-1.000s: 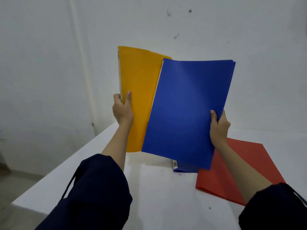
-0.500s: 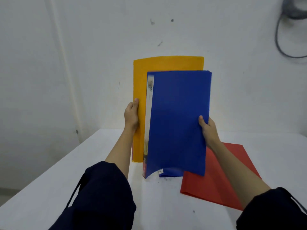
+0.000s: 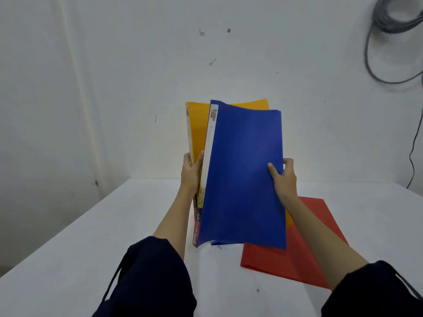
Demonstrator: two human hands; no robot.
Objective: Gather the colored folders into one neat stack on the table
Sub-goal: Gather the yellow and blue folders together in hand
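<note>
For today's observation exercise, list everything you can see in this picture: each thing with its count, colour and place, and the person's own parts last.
blue folder: one, blue with a white spine strip, held upright above the table, in front of the yellow one.
yellow folder: one, yellow-orange, held upright behind the blue folder.
red folder: one, red, lying flat on the table, right of centre.
table: one, white, under everything.
cables: coiled bundle, grey, on the wall at top right.
wall: white, marked, behind the table.
left hand: gripping the folders' left edges.
right hand: gripping the blue folder's right edge.
sleeves: two, dark navy, bottom corners.
</note>
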